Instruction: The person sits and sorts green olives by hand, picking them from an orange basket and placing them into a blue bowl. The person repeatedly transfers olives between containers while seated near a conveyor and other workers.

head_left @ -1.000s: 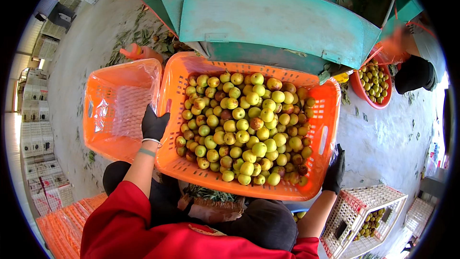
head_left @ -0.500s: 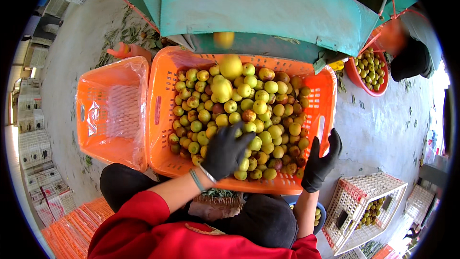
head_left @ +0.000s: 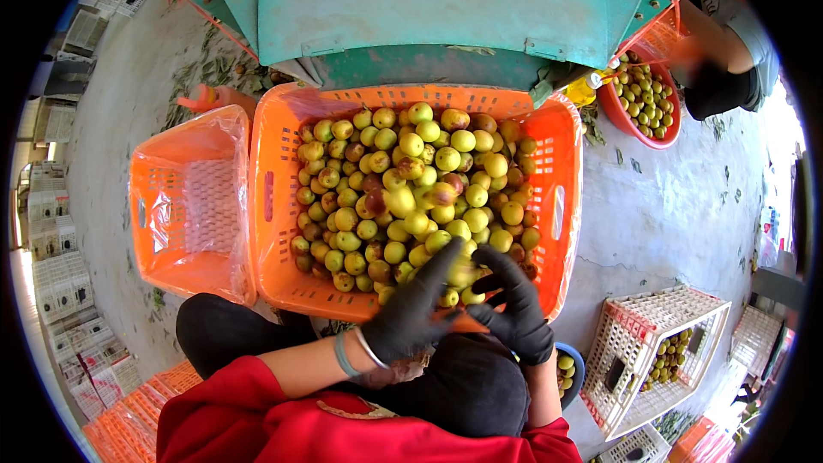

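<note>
A large orange plastic crate (head_left: 274, 266) is heaped with round yellow-green fruits (head_left: 347, 219), jujube-like and many blushed reddish brown. Over its near edge are both my hands, in black gloves. My left hand (head_left: 411, 313) has its fingers stretched toward the fruits near the crate's front. Facing it from the right, my right hand (head_left: 517, 309) has its fingers apart and slightly curled. One motion-smeared fruit (head_left: 462, 273) lies between the two hands' fingertips; neither hand is plainly closed on it. Other fruits in the middle of the heap are blurred too.
A teal metal chute (head_left: 429, 9) overhangs the crate's far side. Left stands a smaller plastic-lined orange crate (head_left: 154, 197). A red basin (head_left: 613, 103) of fruits is at far right, beside another person's arm (head_left: 724, 43). A white crate (head_left: 617, 360) with fruits lies at near right.
Fruits that were dropping from the chute are now down in the heap. My right hand has come in from the crate's right edge toward my left hand, which has drawn nearer me. The view has shifted slightly.
</note>
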The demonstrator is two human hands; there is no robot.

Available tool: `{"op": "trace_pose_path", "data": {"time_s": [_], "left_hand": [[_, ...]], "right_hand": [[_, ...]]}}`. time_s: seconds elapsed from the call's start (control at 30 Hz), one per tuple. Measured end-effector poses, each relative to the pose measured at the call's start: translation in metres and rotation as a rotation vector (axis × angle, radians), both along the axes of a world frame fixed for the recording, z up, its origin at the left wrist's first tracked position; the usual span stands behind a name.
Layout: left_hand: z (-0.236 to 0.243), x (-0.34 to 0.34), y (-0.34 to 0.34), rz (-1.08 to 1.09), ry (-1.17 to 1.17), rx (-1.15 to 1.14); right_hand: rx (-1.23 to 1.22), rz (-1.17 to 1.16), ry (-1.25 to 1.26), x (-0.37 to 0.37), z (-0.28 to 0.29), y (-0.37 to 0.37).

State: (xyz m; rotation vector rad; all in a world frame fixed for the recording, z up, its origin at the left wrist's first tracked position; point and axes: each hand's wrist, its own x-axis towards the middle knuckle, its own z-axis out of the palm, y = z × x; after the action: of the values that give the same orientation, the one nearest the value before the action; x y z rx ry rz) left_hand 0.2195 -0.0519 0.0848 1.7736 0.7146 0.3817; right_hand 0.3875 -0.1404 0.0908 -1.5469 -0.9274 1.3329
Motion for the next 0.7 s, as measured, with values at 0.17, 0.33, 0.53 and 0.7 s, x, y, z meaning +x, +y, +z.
{"op": "trace_pose_path", "data": {"time_s": [0.17, 0.33, 0.53, 0.7], "left_hand": [[0.012, 0.002, -0.014, -0.290, -0.120, -0.383], [-0.018, -0.034, 0.014, -0.355, 0.188, 0.359], [-0.036, -0.028, 0.011, -0.324, 0.396, 0.579], [-0.032, -0.055, 0.021, -0.204, 0.303, 0.348]], "right_hand": [[-0.037, -0.724, 0.027, 0.029, -0.020, -0.083], [0.484, -1.816, 0.228, 0.146, -0.002, -0.185], [0.098, -1.312, -0.085, 0.081, -0.015, -0.088], [-0.001, -0.170, -0.676, 0.037, -0.019, 0.004]]}}
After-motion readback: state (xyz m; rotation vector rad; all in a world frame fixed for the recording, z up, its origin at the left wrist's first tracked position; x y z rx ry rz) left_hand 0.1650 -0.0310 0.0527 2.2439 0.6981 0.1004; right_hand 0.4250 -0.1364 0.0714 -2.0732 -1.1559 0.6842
